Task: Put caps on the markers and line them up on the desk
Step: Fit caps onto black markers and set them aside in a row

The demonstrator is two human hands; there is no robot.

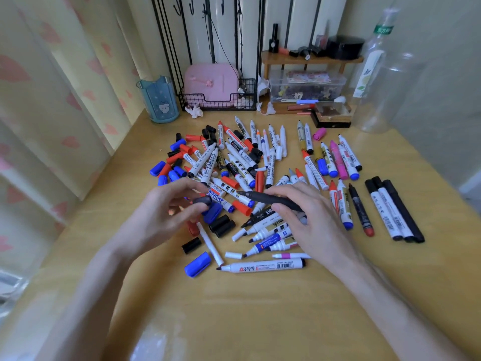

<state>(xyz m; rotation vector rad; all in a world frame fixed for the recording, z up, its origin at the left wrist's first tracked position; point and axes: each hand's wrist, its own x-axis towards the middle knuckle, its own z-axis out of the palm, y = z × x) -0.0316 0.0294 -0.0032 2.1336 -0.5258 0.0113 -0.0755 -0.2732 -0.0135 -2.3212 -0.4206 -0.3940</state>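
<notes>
A heap of uncapped markers [242, 162] and loose red, blue and black caps [171, 162] covers the middle of the yellow desk [260, 308]. My right hand [307, 217] grips a black marker [270, 198] above the heap, its bare tip pointing left. My left hand [166, 209] pinches a dark cap [203, 200] a short way from that tip. Three capped markers [395, 212] lie side by side at the right. A dark marker with a red end [360, 209] lies just left of them.
A blue cup [160, 99] stands at the back left beside a wire basket [218, 100] with a pink case. A wooden shelf [309, 59] with small items and a clear box [307, 86] stand behind. Clear plastic bottles [380, 82] stand at the right.
</notes>
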